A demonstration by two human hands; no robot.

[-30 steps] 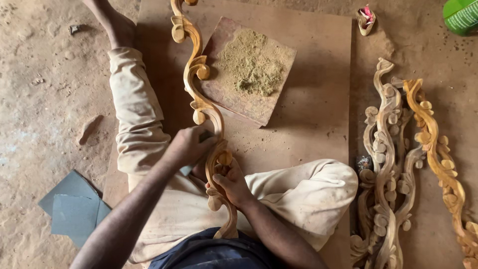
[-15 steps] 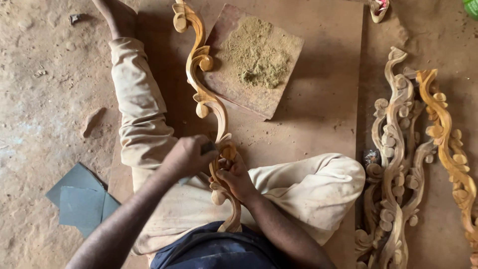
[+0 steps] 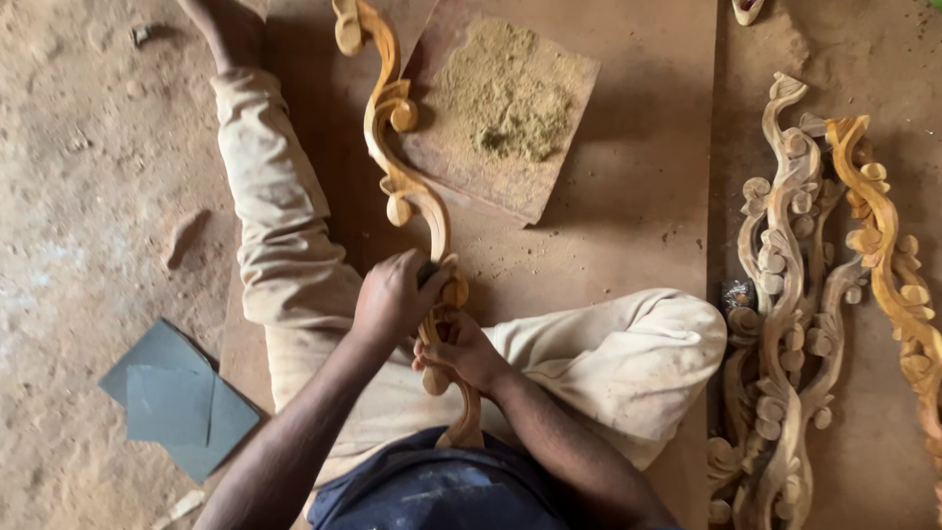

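The person sits on the floor with a long curly wood carving [image 3: 407,201] lying over the lap, its far end pointing to 12 o'clock. The left hand [image 3: 392,294] is curled tight on its middle, seemingly rubbing it. The right hand [image 3: 461,351] clasps it just below. Rubbing looks underway; next needs steady pressing along the curls.

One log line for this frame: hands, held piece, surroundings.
left hand: gripping carved scroll | right hand: holding scroll lower down | beside: sawdust board, carved pieces, grey sheets

carved scroll [image 3: 407,196] top cropped, middle hidden under left hand [image 3: 392,297]
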